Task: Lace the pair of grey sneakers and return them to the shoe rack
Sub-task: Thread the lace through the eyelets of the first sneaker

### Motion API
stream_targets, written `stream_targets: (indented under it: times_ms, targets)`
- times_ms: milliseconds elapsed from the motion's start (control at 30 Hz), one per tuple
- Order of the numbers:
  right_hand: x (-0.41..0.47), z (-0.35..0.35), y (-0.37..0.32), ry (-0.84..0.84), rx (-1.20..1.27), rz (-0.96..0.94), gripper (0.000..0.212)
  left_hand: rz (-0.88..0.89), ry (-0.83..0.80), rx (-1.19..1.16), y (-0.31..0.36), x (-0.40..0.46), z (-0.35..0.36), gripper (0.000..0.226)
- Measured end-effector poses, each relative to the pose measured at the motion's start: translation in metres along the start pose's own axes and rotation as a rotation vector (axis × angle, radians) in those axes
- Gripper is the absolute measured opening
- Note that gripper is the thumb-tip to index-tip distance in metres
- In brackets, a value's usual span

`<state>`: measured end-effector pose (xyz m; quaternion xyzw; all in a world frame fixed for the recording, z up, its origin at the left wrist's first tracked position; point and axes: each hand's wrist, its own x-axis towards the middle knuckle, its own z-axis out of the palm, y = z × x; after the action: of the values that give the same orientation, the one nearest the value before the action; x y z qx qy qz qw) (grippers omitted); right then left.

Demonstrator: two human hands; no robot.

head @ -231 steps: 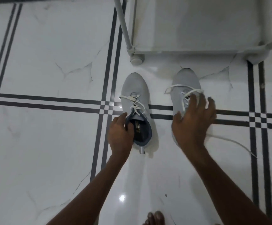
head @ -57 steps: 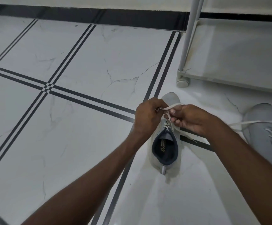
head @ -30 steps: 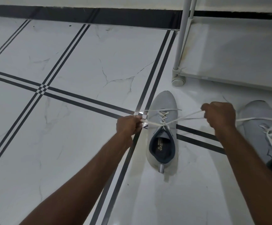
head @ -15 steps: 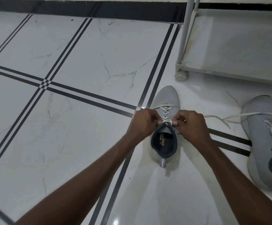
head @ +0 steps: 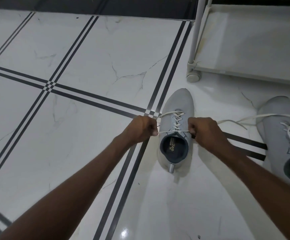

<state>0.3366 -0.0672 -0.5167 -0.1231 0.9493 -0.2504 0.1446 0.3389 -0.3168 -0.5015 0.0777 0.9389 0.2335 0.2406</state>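
Note:
A grey sneaker point(head: 178, 103) with a dark blue collar stands on the white floor, toe pointing away from me. Its white lace point(head: 177, 119) crosses up the tongue. My left hand point(head: 140, 128) is closed on the lace end at the shoe's left side. On the right side my right hand point(head: 204, 130) is closed on the other end. The lace runs taut between the two fists just above the shoe's opening. The second grey sneaker point(head: 279, 141) lies at the right edge, its white lace point(head: 241, 121) loose across the floor.
The white shoe rack point(head: 255, 40) stands at the top right on a small caster point(head: 193, 77), its bottom shelf bare. White marble floor tiles with dark stripes point(head: 81, 97) spread to the left. A dark skirting band runs along the top.
Both hands have drawn apart from over the shoe's tongue to either side, pulling the lace taut across the top. The shoes have stayed in place.

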Motion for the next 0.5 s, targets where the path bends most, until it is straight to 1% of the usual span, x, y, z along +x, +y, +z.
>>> stream_targets:
  times_ms: [67,100,167,200,233,300,367,433,500]
  targets:
    - [0.009,-0.025,-0.003,-0.193,0.186,0.092,0.022,-0.068,-0.105,-0.183,-0.007,-0.009,-0.015,0.010]
    - [0.013,-0.038,-0.002,-0.308,0.293,0.116,0.018,-0.094,-0.169,-0.322,-0.011,-0.014,-0.023,0.010]
    - [0.015,-0.058,0.002,-0.503,0.522,0.101,0.012,-0.109,-0.277,-0.634,-0.018,-0.025,-0.037,0.011]
    - [0.014,-0.063,0.003,-0.549,0.625,0.088,0.009,-0.109,-0.287,-0.764,-0.018,-0.028,-0.040,0.013]
    - [0.012,-0.066,0.004,-0.558,0.717,0.086,0.008,-0.108,-0.272,-0.876,-0.016,-0.030,-0.041,0.015]
    - [0.007,-0.060,0.004,-0.477,0.886,0.099,0.012,-0.076,-0.211,-1.029,-0.006,-0.027,-0.039,0.017]
    - [0.003,-0.047,-0.002,-0.384,1.051,0.114,0.014,-0.029,-0.186,-1.107,0.006,-0.019,-0.032,0.016]
    - [0.001,-0.032,-0.008,-0.323,1.192,0.167,0.009,-0.014,-0.167,-1.164,0.016,-0.010,-0.025,0.011]
    - [0.002,-0.022,-0.014,-0.231,1.222,0.203,0.007,-0.043,-0.097,-1.184,0.022,0.000,-0.018,0.007]
